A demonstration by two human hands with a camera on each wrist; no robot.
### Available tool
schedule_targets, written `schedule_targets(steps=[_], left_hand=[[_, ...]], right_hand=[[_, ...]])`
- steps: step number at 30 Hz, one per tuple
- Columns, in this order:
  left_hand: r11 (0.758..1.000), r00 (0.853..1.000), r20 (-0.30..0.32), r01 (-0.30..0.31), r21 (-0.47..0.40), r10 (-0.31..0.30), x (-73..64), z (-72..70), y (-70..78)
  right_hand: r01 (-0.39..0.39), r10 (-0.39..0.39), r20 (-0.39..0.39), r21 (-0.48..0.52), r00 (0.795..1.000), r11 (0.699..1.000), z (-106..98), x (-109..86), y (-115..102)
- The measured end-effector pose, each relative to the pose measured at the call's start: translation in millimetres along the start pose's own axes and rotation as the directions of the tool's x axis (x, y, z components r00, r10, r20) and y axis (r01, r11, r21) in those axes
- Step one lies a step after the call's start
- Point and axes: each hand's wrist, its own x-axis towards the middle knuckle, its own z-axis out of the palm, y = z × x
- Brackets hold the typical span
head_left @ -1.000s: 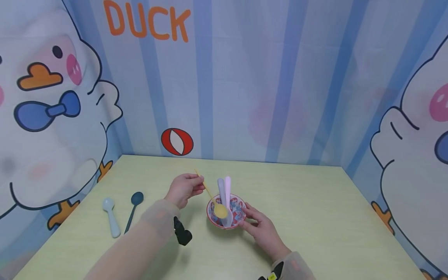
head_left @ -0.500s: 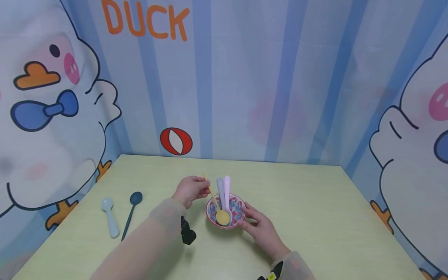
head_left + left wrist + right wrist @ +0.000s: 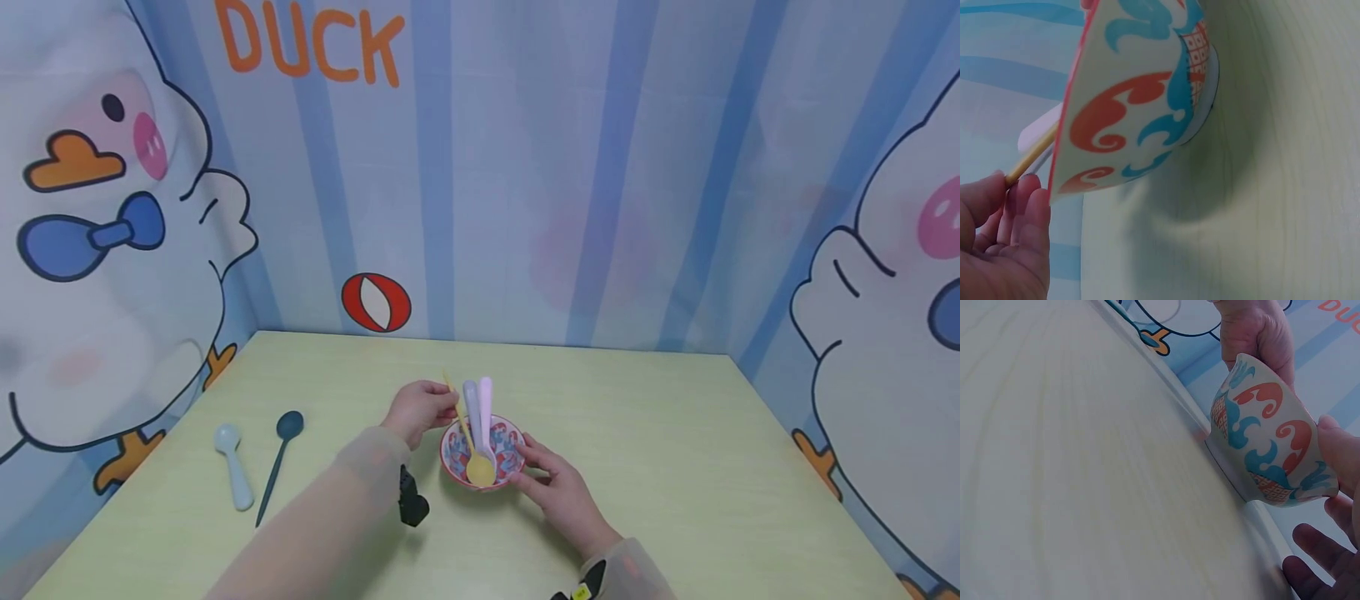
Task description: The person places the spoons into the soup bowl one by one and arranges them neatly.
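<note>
My left hand (image 3: 418,412) pinches the thin handle of a yellow spoon (image 3: 481,472) between thumb and fingers. The spoon's round head lies inside a small patterned bowl (image 3: 1166,125) with a red rim. A grey-purple spoon (image 3: 472,402) and a pink spoon (image 3: 486,398) also lean in the bowl, handles over its far edge; their heads are partly covered by the yellow one. At the bowl's right side, my right hand (image 3: 562,500) grips the rim with thumb and fingers. The right wrist view shows that thumb against the bowl's wall.
To the left on the pale table (image 3: 660,467) lie a light blue spoon (image 3: 237,473) and a dark teal spoon (image 3: 281,463), side by side. A striped cloth backdrop (image 3: 510,167) with printed ducks rises behind the table and at its sides.
My left hand has moved right, bringing the yellow spoon's handle closer to the other two handles. Its head has gone slightly right and nearer the bowl's front. The right hand stays on the bowl.
</note>
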Motion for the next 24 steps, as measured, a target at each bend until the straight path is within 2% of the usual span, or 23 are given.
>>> schedule_targets(steps=[10,24], left_hand=[[1.000,1.000,0.002,0.031,0.004,-0.031,-0.6,4.2,-1.7],[0.997,0.998,0.032,0.052,0.059,-0.054,-1.3,7.5,-9.5]], right_hand=[[-0.009,0.009,0.006,0.009,1.000,1.000,-0.4,-0.8,-0.5],[-0.049,0.049,0.021,-0.010,0.999,0.999,-0.9,0.9,0.2]])
